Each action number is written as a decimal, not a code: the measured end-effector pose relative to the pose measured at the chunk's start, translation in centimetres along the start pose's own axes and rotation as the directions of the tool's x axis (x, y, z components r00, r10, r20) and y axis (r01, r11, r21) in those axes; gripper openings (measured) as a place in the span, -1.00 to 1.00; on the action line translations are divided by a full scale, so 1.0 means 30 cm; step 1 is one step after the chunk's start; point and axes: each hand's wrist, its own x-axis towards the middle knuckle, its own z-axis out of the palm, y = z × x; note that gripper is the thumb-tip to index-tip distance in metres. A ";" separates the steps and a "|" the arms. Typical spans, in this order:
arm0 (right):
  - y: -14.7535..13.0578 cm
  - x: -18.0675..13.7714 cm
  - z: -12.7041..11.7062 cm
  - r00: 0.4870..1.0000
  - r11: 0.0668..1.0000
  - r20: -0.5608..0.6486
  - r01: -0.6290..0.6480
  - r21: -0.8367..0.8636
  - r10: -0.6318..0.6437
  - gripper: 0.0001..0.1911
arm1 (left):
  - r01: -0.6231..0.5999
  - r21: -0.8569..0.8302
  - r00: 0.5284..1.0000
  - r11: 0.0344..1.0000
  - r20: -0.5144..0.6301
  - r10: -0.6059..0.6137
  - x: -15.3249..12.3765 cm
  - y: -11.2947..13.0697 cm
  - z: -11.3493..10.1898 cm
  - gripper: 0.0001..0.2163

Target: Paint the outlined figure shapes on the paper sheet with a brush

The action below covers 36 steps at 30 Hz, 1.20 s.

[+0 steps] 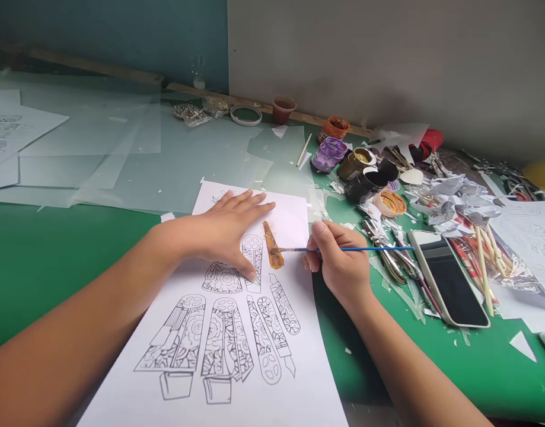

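A white sheet of paper printed with black line drawings lies in front of me. My left hand rests flat on its upper part, fingers spread, covering some of the drawings. Between the fingers and thumb of my right hand is a thin paintbrush with a blue handle. The brush points left, and its tip meets a narrow tapered shape coloured orange-brown. The other printed shapes in sight are uncoloured.
Open paint jars, among them a purple one and a black one, stand at the back right. A phone, metal pliers and paper scraps lie to the right. Translucent sheets cover the back left of the green table.
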 end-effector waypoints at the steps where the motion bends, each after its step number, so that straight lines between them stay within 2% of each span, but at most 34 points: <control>1: -0.001 0.002 0.001 1.000 1.000 -0.003 0.002 -0.003 -0.002 -0.44 | -0.005 -0.005 1.000 1.000 -0.003 0.005 -0.002 -0.001 0.002 0.18; 5: -0.009 0.007 0.000 0.999 1.000 0.023 -0.022 -0.010 0.022 -0.42 | -0.010 -0.007 1.000 1.000 -0.006 0.010 -0.003 -0.002 0.003 0.19; 12: -0.015 0.020 -0.026 0.994 0.983 0.009 -0.111 0.149 0.111 -0.39 | -0.055 0.023 0.998 0.998 0.036 0.054 0.007 -0.014 0.000 0.16; 15: -0.011 0.033 -0.029 0.989 0.979 0.021 -0.148 0.138 0.146 -0.40 | -0.062 0.016 0.998 0.998 0.015 0.062 0.002 -0.014 0.000 0.15; 22: -0.009 0.065 -0.024 0.994 0.989 0.012 -0.110 0.103 0.110 -0.44 | -0.084 0.022 0.996 0.996 0.009 0.084 -0.007 -0.008 -0.005 0.13; 26: -0.014 0.058 -0.026 0.991 0.989 0.050 -0.130 0.077 0.126 -0.42 | -0.083 0.021 0.997 0.996 0.007 0.082 -0.004 -0.007 -0.007 0.13; 36: -0.016 0.054 -0.027 0.991 0.991 0.054 -0.124 0.052 0.121 -0.40 | -0.072 0.030 0.997 0.997 0.016 0.072 -0.008 -0.003 -0.007 0.11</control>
